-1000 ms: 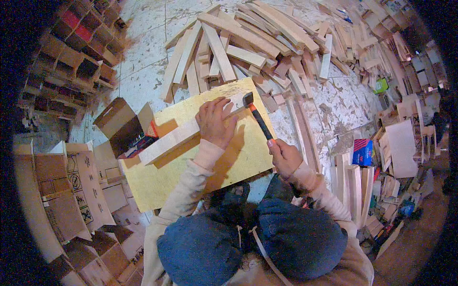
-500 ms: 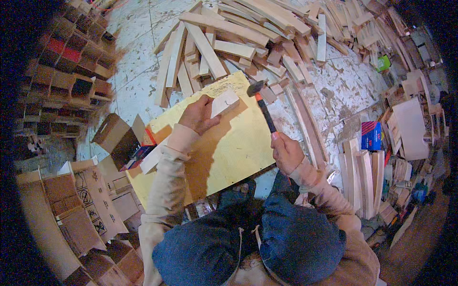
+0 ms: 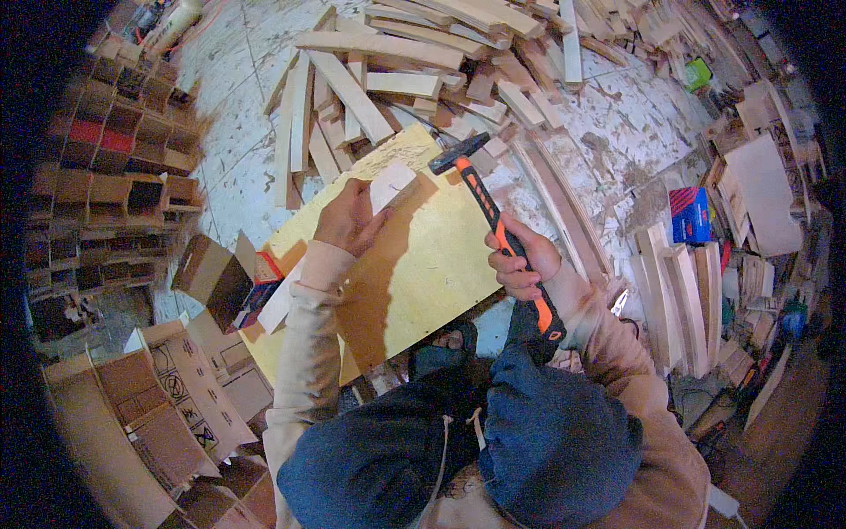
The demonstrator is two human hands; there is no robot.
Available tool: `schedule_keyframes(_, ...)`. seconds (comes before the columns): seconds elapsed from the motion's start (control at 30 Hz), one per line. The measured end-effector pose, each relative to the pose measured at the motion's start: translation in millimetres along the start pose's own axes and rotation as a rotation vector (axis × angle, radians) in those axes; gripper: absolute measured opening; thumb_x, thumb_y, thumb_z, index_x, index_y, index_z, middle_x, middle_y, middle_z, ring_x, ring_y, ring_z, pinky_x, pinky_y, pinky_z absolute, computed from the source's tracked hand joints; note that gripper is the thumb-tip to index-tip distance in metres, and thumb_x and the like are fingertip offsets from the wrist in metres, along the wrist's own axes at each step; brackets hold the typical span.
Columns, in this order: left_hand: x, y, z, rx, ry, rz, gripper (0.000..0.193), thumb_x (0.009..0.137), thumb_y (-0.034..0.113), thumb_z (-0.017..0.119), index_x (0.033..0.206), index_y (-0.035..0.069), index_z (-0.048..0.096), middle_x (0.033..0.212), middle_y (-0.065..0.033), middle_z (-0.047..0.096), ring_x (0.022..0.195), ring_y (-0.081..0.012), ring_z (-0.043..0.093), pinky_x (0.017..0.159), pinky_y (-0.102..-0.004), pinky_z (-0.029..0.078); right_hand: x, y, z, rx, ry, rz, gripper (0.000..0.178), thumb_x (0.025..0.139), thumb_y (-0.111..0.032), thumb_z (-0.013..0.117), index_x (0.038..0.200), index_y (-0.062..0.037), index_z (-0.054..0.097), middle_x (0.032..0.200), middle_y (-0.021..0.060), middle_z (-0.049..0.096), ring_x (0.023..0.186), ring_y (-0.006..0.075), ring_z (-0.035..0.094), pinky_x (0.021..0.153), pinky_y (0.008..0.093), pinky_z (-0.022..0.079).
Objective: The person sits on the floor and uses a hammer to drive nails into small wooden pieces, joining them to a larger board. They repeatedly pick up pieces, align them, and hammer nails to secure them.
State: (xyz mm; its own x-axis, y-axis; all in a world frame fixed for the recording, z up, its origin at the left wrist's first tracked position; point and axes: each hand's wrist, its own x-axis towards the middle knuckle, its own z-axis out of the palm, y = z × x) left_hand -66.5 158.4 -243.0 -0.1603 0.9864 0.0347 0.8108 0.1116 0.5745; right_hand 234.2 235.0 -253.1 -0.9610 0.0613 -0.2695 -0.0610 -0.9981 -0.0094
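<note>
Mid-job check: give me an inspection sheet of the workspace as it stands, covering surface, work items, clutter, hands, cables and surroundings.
Surface: yellow board lying flat on a pale, scuffed floor.
Work items: small pale wood piece on the board's far end; hammer with orange and black handle, head raised just above the board's far edge.
Clutter: heap of wood slats beyond the board; open cardboard box at its left.
Hands: left hand holds the wood piece; right hand grips the hammer handle.
Cables: nothing seen.
Surroundings: stacked wooden compartments on the left; upright planks and a blue box on the right.
</note>
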Motion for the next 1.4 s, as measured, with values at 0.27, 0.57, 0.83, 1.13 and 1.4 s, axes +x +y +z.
schedule_keyframes(0.27,0.7,-6.0,5.3,0.131,-0.047,-0.04,0.055,0.081,0.035,0.065,0.119,0.004,0.042,0.101,-0.0248,0.061,0.095,-0.0442,0.059,0.076,-0.045,0.05,7.5,-8.8,-18.6,0.158,-0.072,0.122,0.045,0.097,-0.051,0.029,0.092,-0.0093,0.045,0.057,-0.0005,0.037,0.033,0.0086,0.032,0.024,0.0275,0.03)
schedule_keyframes(0.57,-1.4,-15.8,21.6,-0.403,0.117,-0.015,0.044,0.082,0.028,0.067,0.111,0.003,0.047,0.091,-0.0234,0.061,0.085,-0.0407,0.06,0.07,-0.0434,0.049,7.5,-9.5,-11.6,0.139,-0.084,0.112,0.046,0.096,-0.052,0.03,0.09,-0.0096,0.045,0.055,-0.0011,0.036,0.031,0.0086,0.03,0.022,0.0275,0.028)
schedule_keyframes(0.83,-1.6,-19.4,18.6,-0.066,-0.017,-0.088,0.045,0.082,0.031,0.066,0.109,0.003,0.044,0.092,-0.0239,0.058,0.088,-0.0435,0.057,0.073,-0.0459,0.048,-0.8,17.7,27.7,-0.711,0.642,-0.127,0.044,0.093,-0.055,0.039,0.082,-0.0123,0.045,0.049,-0.0024,0.034,0.029,0.0097,0.027,0.025,0.0278,0.023)
schedule_keyframes(1.13,-1.0,2.5,2.8,0.054,-0.037,-0.073,0.04,0.078,0.024,0.069,0.1,-0.002,0.047,0.092,-0.0217,0.06,0.089,-0.04,0.059,0.075,-0.0441,0.049,-23.7,-14.8,186.0,-1.194,-0.686,-0.556,0.031,0.087,-0.037,0.053,0.083,-0.0066,0.054,0.067,0.0103,0.054,0.058,0.0271,0.052,0.054,0.039,0.04)
schedule_keyframes(1.4,1.0,-1.7,2.9,0.076,-0.041,-0.082,0.038,0.08,0.033,0.062,0.096,0.001,0.05,0.087,-0.0244,0.059,0.084,-0.0434,0.059,0.073,-0.0486,0.048,8.7,5.8,102.8,-2.313,0.984,-0.688,0.031,0.095,-0.03,0.038,0.085,-0.0046,0.053,0.065,0.0188,0.056,0.051,0.0358,0.053,0.05,0.0493,0.043)
